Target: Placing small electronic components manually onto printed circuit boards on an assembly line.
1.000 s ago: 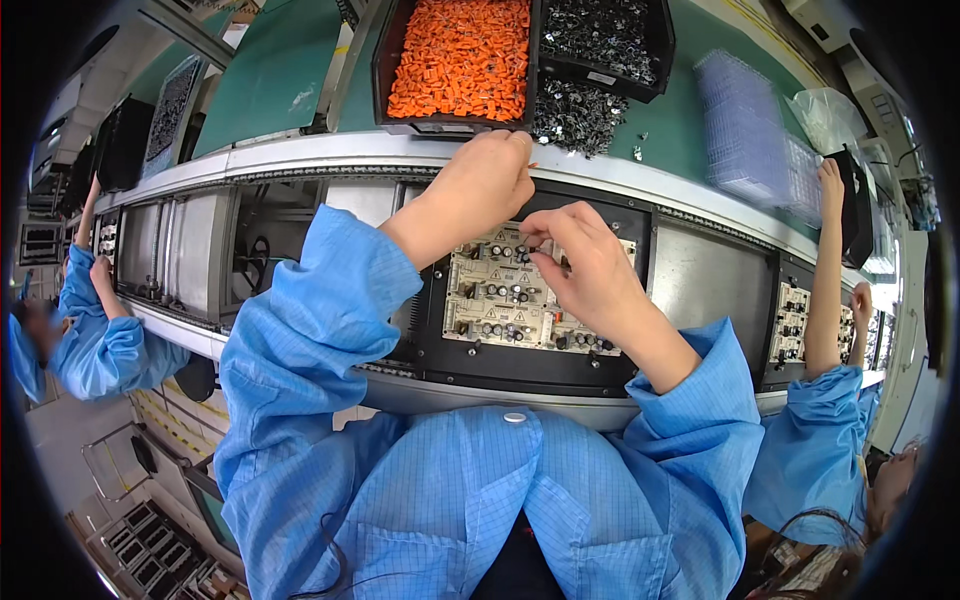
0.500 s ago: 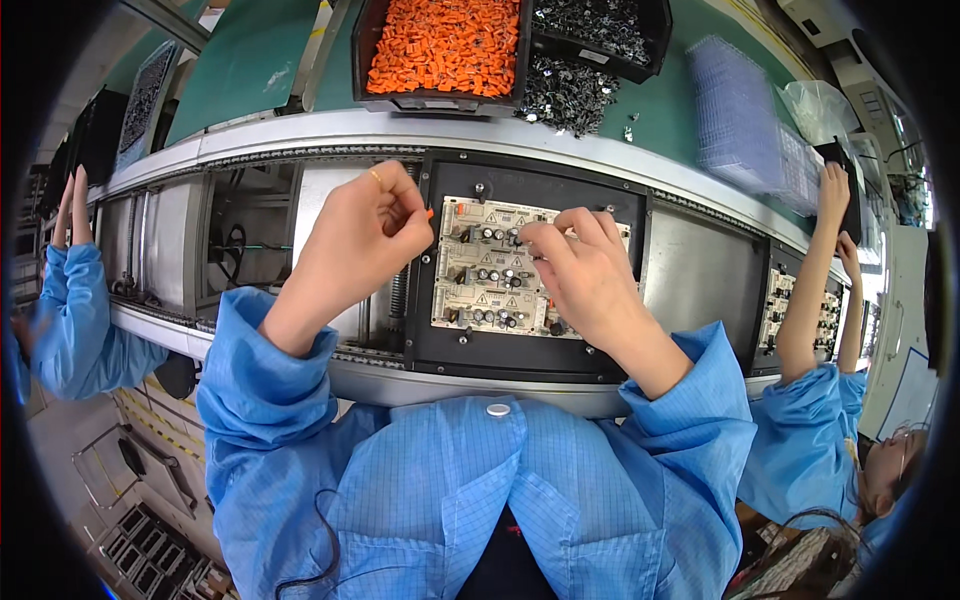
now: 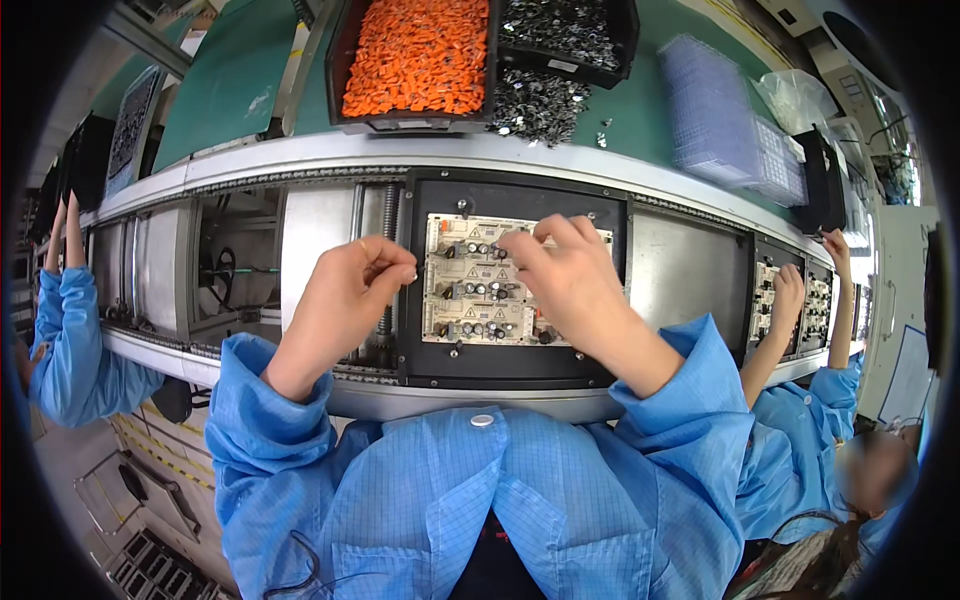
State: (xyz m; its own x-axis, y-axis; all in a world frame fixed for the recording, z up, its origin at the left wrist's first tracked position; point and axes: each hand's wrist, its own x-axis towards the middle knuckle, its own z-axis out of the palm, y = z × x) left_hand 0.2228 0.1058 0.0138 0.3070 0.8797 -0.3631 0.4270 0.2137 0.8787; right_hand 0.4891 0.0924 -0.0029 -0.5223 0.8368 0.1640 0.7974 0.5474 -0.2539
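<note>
A cream circuit board with rows of capacitors and other small parts lies in a black carrier frame on the conveyor in front of me. Just left of the board, my left hand is closed in a pinch. A tiny pale bit shows at its fingertips, too small to name. My right hand reaches over the board's upper right part, fingers bent together and touching or just above the upper row of components. Whatever those fingers grip is hidden. A small orange part sits at the board's upper left corner.
Beyond the rail stand a black bin of orange parts and another of dark metal clips, with loose clips beside it. Clear plastic trays are stacked farther right. Co-workers' hands show at both sides, the right one's over another board.
The orange bit at my left fingertips no longer shows, and that hand is lower and slightly left. My right hand stays over the upper row. The right co-worker's hands left the black bin.
</note>
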